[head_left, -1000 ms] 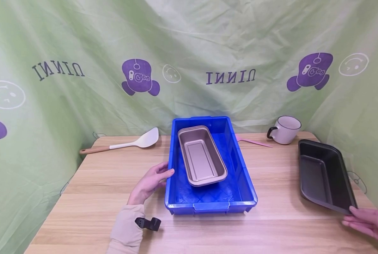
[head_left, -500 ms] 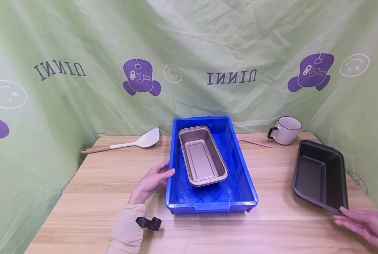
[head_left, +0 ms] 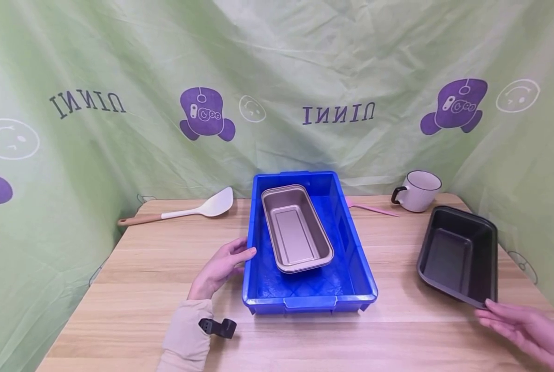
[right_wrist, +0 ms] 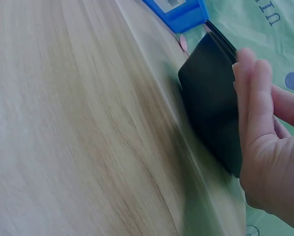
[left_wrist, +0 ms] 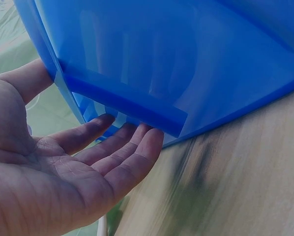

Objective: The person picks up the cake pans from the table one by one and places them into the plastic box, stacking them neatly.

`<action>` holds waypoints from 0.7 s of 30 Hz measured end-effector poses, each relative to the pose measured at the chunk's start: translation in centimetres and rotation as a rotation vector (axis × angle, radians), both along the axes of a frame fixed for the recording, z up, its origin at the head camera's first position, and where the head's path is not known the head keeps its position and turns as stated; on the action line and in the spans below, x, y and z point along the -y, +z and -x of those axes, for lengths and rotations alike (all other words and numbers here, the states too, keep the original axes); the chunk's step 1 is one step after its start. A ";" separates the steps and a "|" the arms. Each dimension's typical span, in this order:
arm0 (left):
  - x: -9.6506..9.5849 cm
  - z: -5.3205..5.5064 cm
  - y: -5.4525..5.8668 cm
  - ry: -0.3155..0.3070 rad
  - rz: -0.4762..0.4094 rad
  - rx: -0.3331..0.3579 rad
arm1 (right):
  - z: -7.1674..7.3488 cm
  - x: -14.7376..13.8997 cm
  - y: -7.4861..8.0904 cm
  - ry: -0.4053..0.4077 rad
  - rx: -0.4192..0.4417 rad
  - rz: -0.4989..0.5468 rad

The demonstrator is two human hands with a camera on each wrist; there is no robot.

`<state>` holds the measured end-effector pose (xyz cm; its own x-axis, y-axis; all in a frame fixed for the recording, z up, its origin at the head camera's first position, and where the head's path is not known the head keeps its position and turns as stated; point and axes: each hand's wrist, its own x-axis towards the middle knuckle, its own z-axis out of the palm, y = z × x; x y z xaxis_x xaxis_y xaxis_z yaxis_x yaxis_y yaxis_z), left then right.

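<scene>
A blue plastic bin [head_left: 305,301] stands mid-table with a champagne-coloured loaf pan [head_left: 295,235] lying inside it at a slant. My left hand [head_left: 221,268] holds the bin's left side. Its thumb is on the rim, and in the left wrist view the fingers [left_wrist: 149,147] meet the outer wall at a ledge. At the right, my right hand [head_left: 523,325] pinches the near corner of a black baking pan [head_left: 460,258] between thumb and fingers. The pan's open side faces up, tilted. In the right wrist view the pan's dark underside [right_wrist: 211,98] shows beside the fingers.
A white spatula [head_left: 214,203] with a wooden handle lies at the back left. A white mug [head_left: 418,191] with a black handle stands at the back right. Between bin and mug lies a thin pink utensil [head_left: 374,208]. Green printed cloth [head_left: 277,77] hangs around the table.
My right hand has moved left, bringing the black baking pan with it, closer to the blue bin. The left hand and the bin have stayed in place.
</scene>
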<state>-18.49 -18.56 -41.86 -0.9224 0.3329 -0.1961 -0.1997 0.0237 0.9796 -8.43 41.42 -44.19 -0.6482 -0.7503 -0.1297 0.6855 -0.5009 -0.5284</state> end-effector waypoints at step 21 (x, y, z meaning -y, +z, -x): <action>-0.1 -0.1 0.1 -0.001 -0.003 -0.002 | -0.4 2.3 0.2 -0.090 0.028 -0.041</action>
<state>-18.44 -18.47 -41.78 -0.9227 0.3338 -0.1930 -0.1973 0.0213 0.9801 -8.05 39.13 -43.96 -0.7088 -0.6826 -0.1778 0.6530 -0.5397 -0.5313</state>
